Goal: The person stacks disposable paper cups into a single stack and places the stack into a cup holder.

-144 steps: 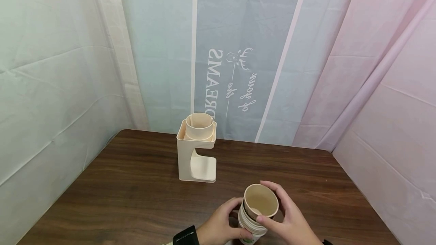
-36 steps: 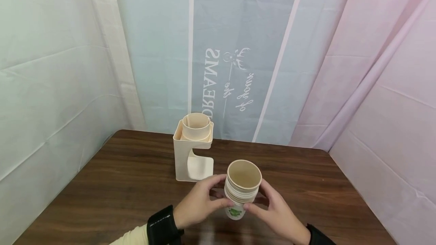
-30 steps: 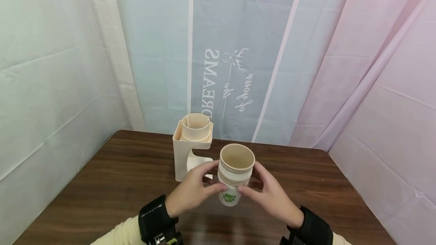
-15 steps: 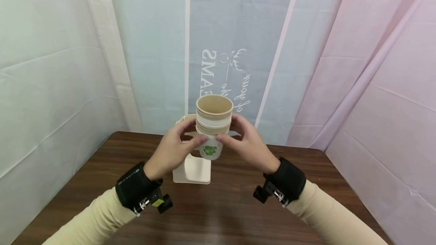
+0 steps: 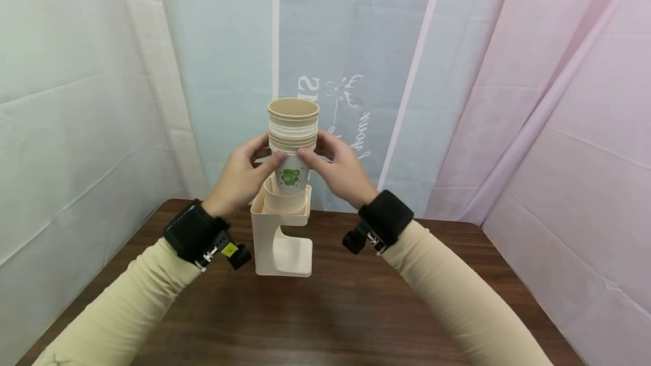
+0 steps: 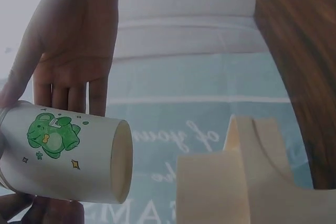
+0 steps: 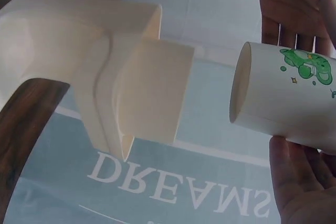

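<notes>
A stack of nested paper cups (image 5: 292,129) is held upright in the air, the lowest one white with a green cartoon animal. My left hand (image 5: 241,174) grips its left side and my right hand (image 5: 341,168) its right side, thumbs on the near face. Below and behind it stands a cream cup dispenser (image 5: 264,242) with a round tube (image 5: 285,202) on top. Both wrist views show a gap between the bottom of the cups (image 6: 68,156) and the tube (image 7: 157,93). The stack hides part of the tube's rim in the head view.
The dispenser stands toward the back of a dark wood table (image 5: 325,309), on an open-fronted base. Behind the table hangs a blue-grey curtain (image 5: 356,27) with white lettering. Pale cloth walls (image 5: 76,129) close in both sides.
The right hand's cup has joined the stack held between both hands. Both hands have then raised the stack from the near table, up and leftward, to above the dispenser's tube. The dispenser stays put.
</notes>
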The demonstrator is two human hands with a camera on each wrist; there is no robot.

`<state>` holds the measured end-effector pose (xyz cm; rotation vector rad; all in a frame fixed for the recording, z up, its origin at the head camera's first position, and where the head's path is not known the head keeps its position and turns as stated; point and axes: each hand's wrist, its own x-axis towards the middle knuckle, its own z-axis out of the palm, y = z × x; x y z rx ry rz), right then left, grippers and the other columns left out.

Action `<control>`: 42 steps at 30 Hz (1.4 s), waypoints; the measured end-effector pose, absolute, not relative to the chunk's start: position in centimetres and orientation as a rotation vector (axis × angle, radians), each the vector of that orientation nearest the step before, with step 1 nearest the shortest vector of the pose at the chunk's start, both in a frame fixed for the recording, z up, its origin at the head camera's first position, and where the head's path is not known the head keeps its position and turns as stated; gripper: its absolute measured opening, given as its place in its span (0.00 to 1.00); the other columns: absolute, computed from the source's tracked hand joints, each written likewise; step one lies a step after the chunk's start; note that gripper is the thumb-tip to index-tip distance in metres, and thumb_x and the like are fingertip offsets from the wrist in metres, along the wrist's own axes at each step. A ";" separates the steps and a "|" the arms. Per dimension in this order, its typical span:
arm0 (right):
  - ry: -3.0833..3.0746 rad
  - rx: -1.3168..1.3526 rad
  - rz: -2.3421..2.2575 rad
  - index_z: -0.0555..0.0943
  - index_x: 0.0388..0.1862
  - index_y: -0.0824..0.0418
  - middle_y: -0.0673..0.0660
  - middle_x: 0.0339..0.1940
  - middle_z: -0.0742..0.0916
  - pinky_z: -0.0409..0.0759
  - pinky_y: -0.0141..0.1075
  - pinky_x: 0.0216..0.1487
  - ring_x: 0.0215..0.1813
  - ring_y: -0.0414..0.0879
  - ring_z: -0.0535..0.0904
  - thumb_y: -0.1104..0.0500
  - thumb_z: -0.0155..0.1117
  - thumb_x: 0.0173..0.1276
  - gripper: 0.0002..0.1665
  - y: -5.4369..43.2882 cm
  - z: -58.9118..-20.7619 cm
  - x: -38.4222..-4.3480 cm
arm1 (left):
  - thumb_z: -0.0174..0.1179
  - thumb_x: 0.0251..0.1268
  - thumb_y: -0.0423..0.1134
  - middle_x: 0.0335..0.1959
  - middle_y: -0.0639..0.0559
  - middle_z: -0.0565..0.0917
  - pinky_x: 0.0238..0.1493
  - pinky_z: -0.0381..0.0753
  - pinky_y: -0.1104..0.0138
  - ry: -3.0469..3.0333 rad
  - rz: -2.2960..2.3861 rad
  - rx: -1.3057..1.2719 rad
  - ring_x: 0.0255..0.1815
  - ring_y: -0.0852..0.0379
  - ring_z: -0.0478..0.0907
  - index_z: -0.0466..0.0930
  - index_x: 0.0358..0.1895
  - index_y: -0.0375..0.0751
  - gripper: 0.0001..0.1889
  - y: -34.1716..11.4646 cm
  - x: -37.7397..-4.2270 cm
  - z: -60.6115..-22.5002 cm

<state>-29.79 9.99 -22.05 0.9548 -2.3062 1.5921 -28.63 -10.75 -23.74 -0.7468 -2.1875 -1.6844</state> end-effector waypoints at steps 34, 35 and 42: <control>-2.501 0.849 1.486 0.72 0.70 0.66 0.64 0.64 0.81 0.67 0.53 0.73 0.71 0.56 0.71 0.56 0.63 0.77 0.27 8.1 -27.3 -33.1 | 0.55 0.80 0.41 0.66 0.30 0.74 0.68 0.70 0.42 -2.512 -1.484 -0.739 0.69 0.33 0.69 0.62 0.73 0.27 0.28 -13.5 -32.0 -27.7; -2.496 0.854 1.487 0.72 0.70 0.65 0.63 0.64 0.81 0.66 0.53 0.73 0.70 0.56 0.71 0.57 0.63 0.77 0.27 8.1 -27.4 -33.1 | 0.55 0.80 0.41 0.66 0.31 0.74 0.68 0.70 0.42 -2.518 -1.480 -0.734 0.70 0.33 0.69 0.62 0.74 0.27 0.29 -13.5 -32.0 -27.7; -2.540 0.849 1.439 0.74 0.69 0.66 0.63 0.63 0.82 0.67 0.54 0.72 0.70 0.57 0.72 0.56 0.65 0.75 0.28 8.5 -27.8 -33.0 | 0.58 0.78 0.41 0.69 0.31 0.73 0.69 0.69 0.42 -2.574 -1.419 -0.735 0.71 0.34 0.68 0.64 0.72 0.27 0.29 -13.7 -32.3 -28.0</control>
